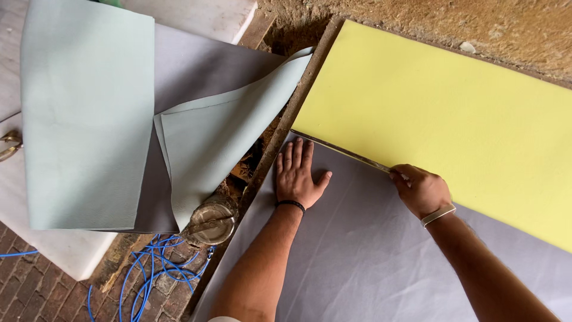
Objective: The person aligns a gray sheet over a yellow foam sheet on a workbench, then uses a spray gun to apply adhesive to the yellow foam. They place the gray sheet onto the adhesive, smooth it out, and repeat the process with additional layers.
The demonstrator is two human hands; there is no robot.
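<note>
Right grip: the right hand point(422, 189) is closed around a thin blade point(351, 154) that lies along the edge of the yellow foam point(441, 119).
Left grip: the left hand point(296, 176) is flat and wide open, holding nothing. It presses on the grey cloth point(351, 250).
Cloth: it lies spread on the table under both hands, and its far part goes under the foam.
Foam: just past the hands, lying on the cloth.
Risk: the blade could slip toward the left fingers, which are close by.
Farther left: a metal can point(213, 220), blue hose point(156, 266), and folded pale green sheets point(89, 113).
</note>
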